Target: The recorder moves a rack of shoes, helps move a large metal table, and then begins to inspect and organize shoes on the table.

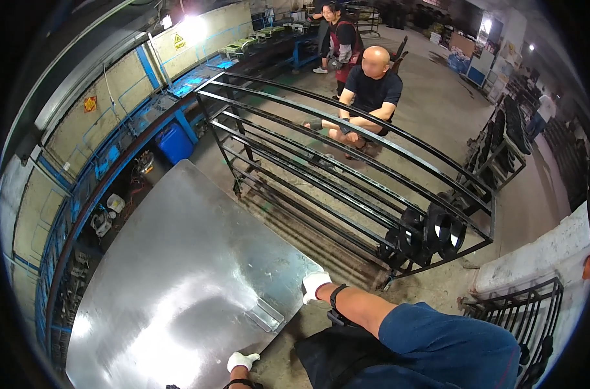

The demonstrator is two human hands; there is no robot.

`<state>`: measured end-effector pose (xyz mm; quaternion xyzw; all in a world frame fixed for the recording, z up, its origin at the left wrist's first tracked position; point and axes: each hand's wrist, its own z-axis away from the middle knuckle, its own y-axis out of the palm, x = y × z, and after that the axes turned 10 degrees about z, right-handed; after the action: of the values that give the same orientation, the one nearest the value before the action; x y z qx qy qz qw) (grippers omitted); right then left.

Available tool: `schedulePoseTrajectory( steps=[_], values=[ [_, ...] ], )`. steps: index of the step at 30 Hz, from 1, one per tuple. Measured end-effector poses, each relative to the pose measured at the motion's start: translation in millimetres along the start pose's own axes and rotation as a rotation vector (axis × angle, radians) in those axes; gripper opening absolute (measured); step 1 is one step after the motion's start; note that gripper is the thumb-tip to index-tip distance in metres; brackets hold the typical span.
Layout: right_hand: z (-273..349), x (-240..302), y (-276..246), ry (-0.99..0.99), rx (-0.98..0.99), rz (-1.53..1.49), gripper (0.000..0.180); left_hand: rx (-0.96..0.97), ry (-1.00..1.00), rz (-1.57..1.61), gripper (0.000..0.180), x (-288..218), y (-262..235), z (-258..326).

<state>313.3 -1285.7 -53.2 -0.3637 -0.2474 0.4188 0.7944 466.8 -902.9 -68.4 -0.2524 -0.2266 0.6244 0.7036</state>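
Note:
A wide table with a shiny bare metal top point(197, 240) fills the left and middle of the view. My right hand point(315, 285), in a white glove, grips the table's right corner. At the near edge my left hand point(243, 361), gloved in white too, is closed over the rim with its thumb pointing right; the fingertips are hidden. Between the two hands a small flat metal plate point(266, 315) lies on the tabletop by the edge. Dark straps are around both my wrists.
Beyond the table stands a long black metal rack point(347, 175) with black round parts point(431, 233) at its right end. One person point(371, 97) squats behind it; another point(343, 45) is farther back. A blue drum point(174, 144) sits under the conveyor line on the left.

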Motion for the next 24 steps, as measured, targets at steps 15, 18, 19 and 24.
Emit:
schedulePoseTrajectory(
  steps=[15, 18, 19, 24],
  values=[
    [-3.5, -0.5, 3.0, -0.004, 0.028, -0.019, 0.051, -0.035, 0.007, 0.001, 0.086, 8.2, 10.0, -9.5],
    [-4.2, 1.5, 1.8, -0.003, 0.017, -0.026, 0.051, -0.018, -0.023, -0.019, 0.086, 13.2, 10.1, -17.8],
    [-4.5, 1.7, 0.2, 0.001, 0.017, -0.026, 0.05, -0.01, -0.041, -0.017, 0.086, 15.4, 10.4, -19.8],
    [-4.4, -2.1, 2.6, 0.018, 0.018, -0.028, 0.05, -0.023, -0.023, -0.018, 0.084, 2.3, 2.1, -5.1]
  ],
)
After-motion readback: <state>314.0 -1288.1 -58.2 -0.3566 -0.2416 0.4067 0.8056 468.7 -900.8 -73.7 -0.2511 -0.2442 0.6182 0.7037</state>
